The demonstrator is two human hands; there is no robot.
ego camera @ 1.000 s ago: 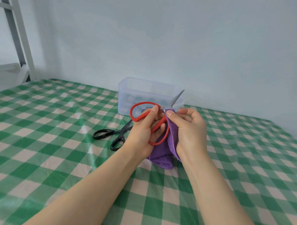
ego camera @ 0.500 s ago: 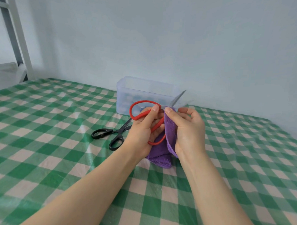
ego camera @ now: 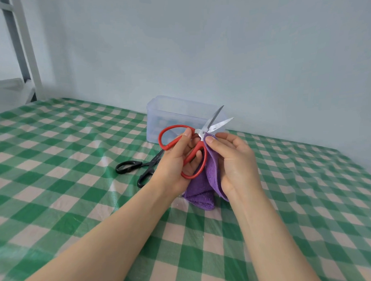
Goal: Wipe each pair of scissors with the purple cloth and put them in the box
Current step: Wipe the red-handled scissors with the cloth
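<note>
Red-handled scissors [ego camera: 184,148], blades parted, gripped by the left hand [ego camera: 177,161] just in front of the clear box [ego camera: 158,120]. The right hand [ego camera: 234,166] pinches the purple cloth [ego camera: 205,181] beside the pivot. Black scissors [ego camera: 139,166] lie on the checked tablecloth [ego camera: 55,176].

A flat surface covered by a glossy green-and-white checked cloth [ego camera: 77,207] fills the scene from the near edge to the pale wall at the far side, with wrinkles and glare across its middle. A clear plastic box [ego camera: 158,120] stands on it at the far middle, close to the wall. Nearer and slightly left of the box, black scissors [ego camera: 139,167] lie flat, their two handle loops spread apart and pointing left and near, their blade tips hidden. Right of these, the lower fold of a purple cloth [ego camera: 200,194] seems to rest on the checks
</note>
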